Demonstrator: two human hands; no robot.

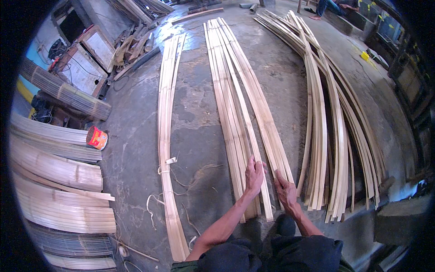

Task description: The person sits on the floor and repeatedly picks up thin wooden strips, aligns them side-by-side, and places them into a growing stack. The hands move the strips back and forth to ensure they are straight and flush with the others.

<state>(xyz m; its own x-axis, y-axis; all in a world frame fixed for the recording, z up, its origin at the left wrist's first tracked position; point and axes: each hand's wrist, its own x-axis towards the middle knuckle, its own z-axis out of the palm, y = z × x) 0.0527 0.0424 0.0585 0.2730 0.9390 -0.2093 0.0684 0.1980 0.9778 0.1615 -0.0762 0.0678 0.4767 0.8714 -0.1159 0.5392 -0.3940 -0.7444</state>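
Observation:
Long pale bamboo strips (229, 113) lie lengthwise on the floor in front of me, in a wide group on the left and a narrower group of strips (260, 106) on the right. Between them runs a single bamboo strip (244, 113), angled slightly apart from both. My left hand (255, 176) is closed round this single strip near its close end. My right hand (286, 189) grips the close part of the right group, fingers along its edge. The undersides of both grips are hidden.
A tied bamboo bundle (167, 136) lies to my left, with loose ties (152, 208) beside it. Crossed strips (321, 113) spread at right. Slatted bamboo rolls (63, 199) and a red tub (96, 138) line the left side. A person's leg (322, 8) shows far right.

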